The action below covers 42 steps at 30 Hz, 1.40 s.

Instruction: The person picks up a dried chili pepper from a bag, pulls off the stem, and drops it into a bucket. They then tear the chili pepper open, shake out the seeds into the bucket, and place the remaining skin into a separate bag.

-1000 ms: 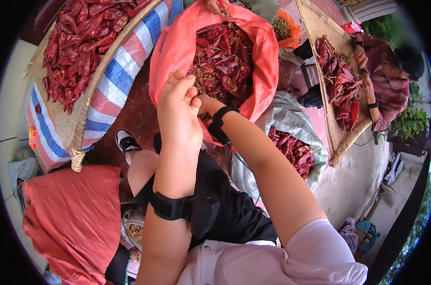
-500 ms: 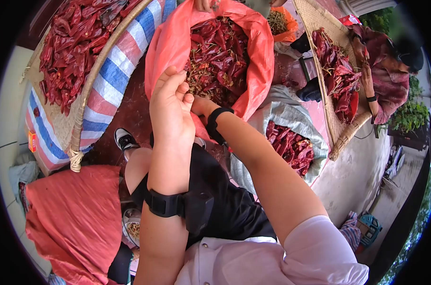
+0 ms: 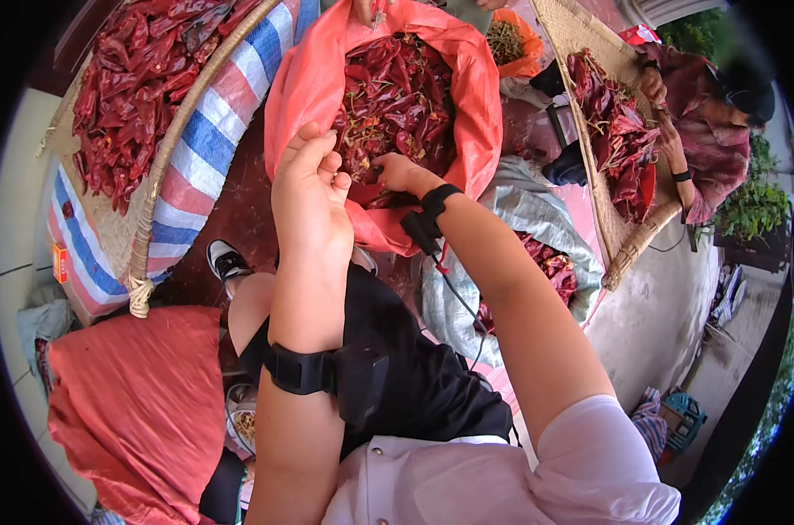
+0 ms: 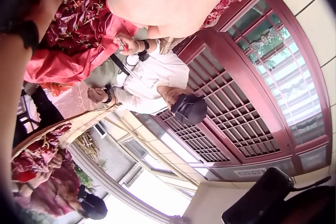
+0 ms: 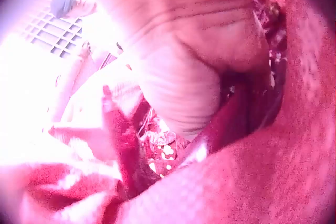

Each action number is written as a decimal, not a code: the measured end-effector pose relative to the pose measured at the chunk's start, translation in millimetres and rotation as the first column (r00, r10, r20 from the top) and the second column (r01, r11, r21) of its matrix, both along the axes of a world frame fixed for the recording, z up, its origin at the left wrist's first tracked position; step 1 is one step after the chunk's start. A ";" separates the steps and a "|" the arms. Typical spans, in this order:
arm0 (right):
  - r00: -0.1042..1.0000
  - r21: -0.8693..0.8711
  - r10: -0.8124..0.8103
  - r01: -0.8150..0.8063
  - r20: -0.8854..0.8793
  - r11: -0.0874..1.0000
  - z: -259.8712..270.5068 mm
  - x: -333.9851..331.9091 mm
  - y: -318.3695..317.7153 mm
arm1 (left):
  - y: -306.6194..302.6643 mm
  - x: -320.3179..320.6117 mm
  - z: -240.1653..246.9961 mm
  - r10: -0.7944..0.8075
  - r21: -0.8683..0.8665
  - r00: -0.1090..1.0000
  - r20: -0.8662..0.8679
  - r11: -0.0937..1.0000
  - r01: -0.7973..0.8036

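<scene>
A red woven sack (image 3: 305, 96), its mouth rolled wide, holds a heap of dried red chilies (image 3: 405, 92) with stalks among them. My right hand (image 3: 403, 174) is inside its near edge, over the chilies. In the right wrist view, the fingers curl round a dark red chili (image 5: 223, 116) that runs into the hollow of the hand, their tips hidden. My left hand (image 3: 314, 197) is at the sack's near left edge, palm up and fingers loosely bent, with nothing in it. Across the sack, another person's hand (image 3: 368, 10) reaches to its far rim.
On the left, a large woven tray (image 3: 156, 206) bears more chilies over a striped cloth (image 3: 209, 140). A pale sack (image 3: 524, 206) of chilies stands right of the red one. Beyond it, a person in dark red (image 3: 703, 131) works at a woven basket (image 3: 629, 271).
My right hand has moved right and further into the sack, and now shows from above. The left hand has shifted slightly left and keeps its loose bend.
</scene>
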State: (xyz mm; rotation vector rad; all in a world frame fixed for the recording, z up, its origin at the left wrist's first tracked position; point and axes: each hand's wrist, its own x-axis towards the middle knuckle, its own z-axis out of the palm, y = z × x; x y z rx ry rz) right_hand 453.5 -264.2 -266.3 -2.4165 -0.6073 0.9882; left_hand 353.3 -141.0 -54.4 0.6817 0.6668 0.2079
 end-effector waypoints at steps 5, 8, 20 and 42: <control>0.976 0.173 -0.123 0.154 -0.178 0.973 -18.0 50.9 -35.9 | -1.1 0.2 -0.2 0.004 -0.008 1.000 0.000 1.000 -0.004; 0.887 0.246 -0.365 0.435 -0.282 0.866 11.4 57.0 -43.8 | -2.6 0.3 2.5 0.006 0.001 1.000 -0.015 1.000 -0.006; 0.647 0.363 -0.438 0.737 -0.624 0.570 98.7 56.8 -41.8 | -0.6 -1.1 3.2 0.014 -0.017 0.998 -0.055 1.000 -0.015; 0.630 0.451 -0.341 0.756 -0.698 0.474 183.9 65.7 -50.2 | -1.1 1.0 -0.5 0.049 -0.026 0.996 -0.073 0.998 -0.051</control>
